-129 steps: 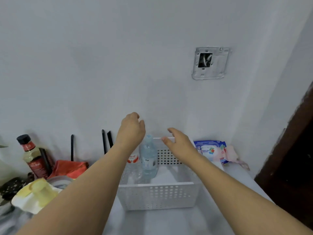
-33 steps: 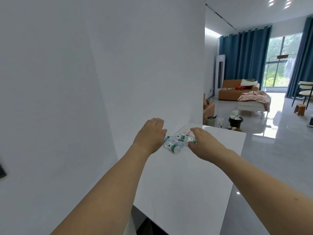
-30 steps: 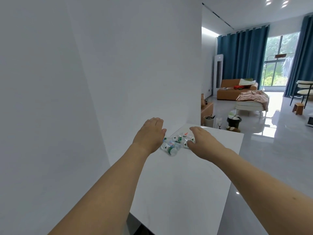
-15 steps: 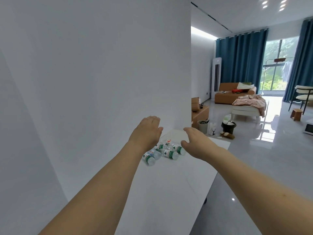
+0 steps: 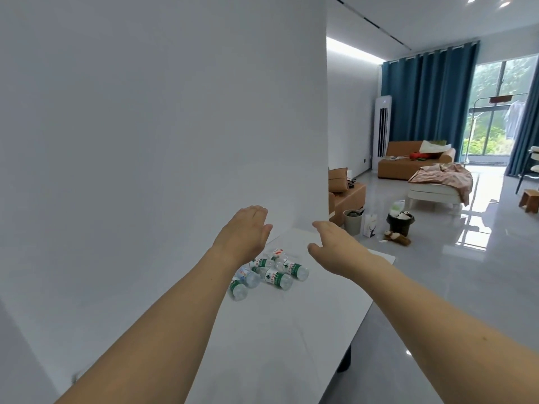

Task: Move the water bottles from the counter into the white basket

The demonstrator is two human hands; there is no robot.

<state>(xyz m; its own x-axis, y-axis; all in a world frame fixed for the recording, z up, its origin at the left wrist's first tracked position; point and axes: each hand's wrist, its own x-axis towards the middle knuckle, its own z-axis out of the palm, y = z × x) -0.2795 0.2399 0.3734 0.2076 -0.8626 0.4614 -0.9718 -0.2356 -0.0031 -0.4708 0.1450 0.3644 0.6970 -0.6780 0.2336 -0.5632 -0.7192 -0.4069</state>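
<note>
Several small clear water bottles [image 5: 272,277] with green labels lie on their sides in a cluster on the white counter [image 5: 280,330], close to the wall. One bottle with a red and white label [image 5: 277,252] lies at the back of the cluster. My left hand [image 5: 245,237] hovers above the left part of the cluster, fingers apart, holding nothing. My right hand [image 5: 335,246] hangs open to the right of the bottles, thumb spread, also empty. My left forearm hides part of the cluster. The white basket is out of view.
A white wall [image 5: 160,141] runs along the counter's left side. The counter ends at a far edge [image 5: 379,255] and a right edge over the glossy floor. Beyond lie bins [image 5: 353,222], a bed [image 5: 437,185], a sofa [image 5: 408,161] and blue curtains [image 5: 423,97].
My view has swung from the basket corner to the counter's other end. Over the last second the bottles have come nearer and both hands have risen and spread apart above them.
</note>
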